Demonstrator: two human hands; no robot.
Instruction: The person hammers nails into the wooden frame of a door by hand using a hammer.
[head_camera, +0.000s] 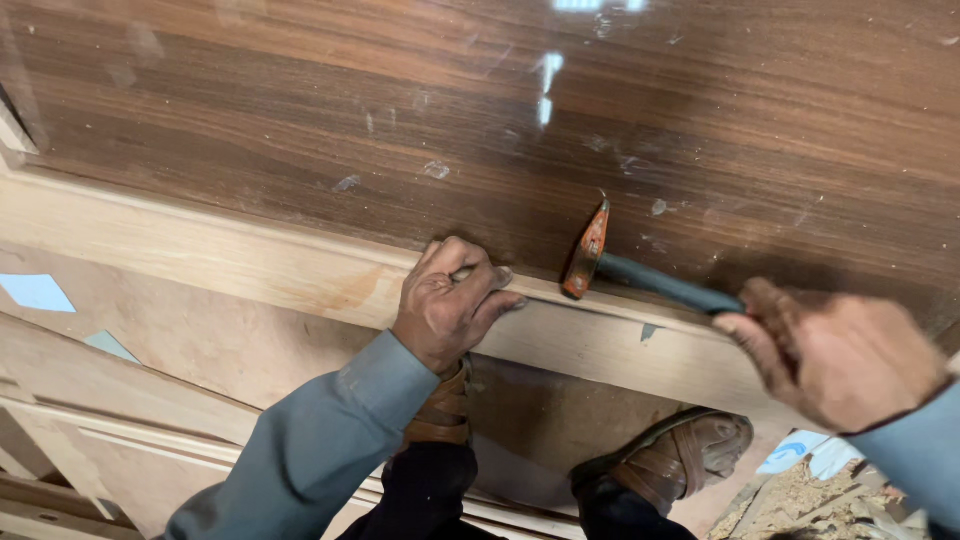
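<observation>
Hammer (610, 262) clenched in right hand (835, 355), left hand (450, 300) grip pinched on trim (250, 260), sandals (680, 455) below.

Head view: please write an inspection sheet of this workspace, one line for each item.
Surface: dark glossy wood panel with pale smudges, edged by a light wood strip.
Job's things: hammer, rusty orange head, dark handle, head at the strip's edge.
Clutter: rubble and paper scraps at lower right.
Hands: left hand pressed on the strip, fingers curled; right hand gripping the hammer handle.
Cables: nothing seen.
Surroundings: lighter wood boards below; person's brown sandals standing on them.
</observation>
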